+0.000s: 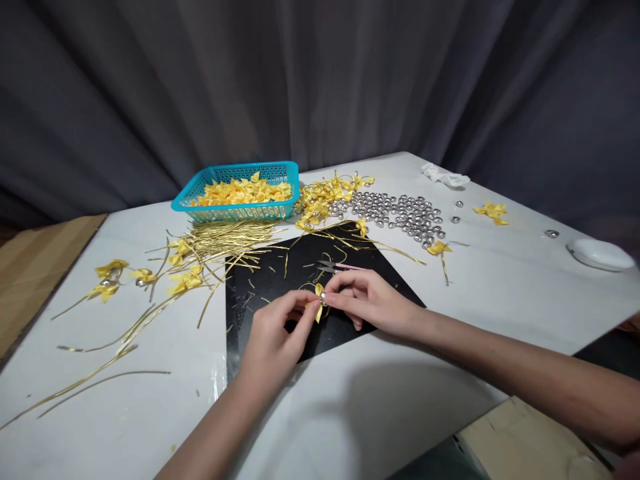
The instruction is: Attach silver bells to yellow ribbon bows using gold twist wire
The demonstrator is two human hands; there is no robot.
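Above the black mat [280,267], my left hand [270,333] pinches a small yellow ribbon flower [318,315] between thumb and fingertips. My right hand [375,303] meets it from the right, its thumb and forefinger closed on a shiny silver bead [323,299] that sits against the flower. Some of the flower is hidden behind my fingers. Just beyond my right hand lies a pair of scissors [329,266] with pink handles, its blades pointing left. Short gold wire scraps are scattered on the mat around it.
A blue basket [296,183] of yellow ribbon pieces stands at the back. In front of it lies a bundle of gold wire ties [225,239]. Silver beads [413,217] spread to its right, beside yellow ribbon flowers [325,197]. A white dish [600,255] sits far right.
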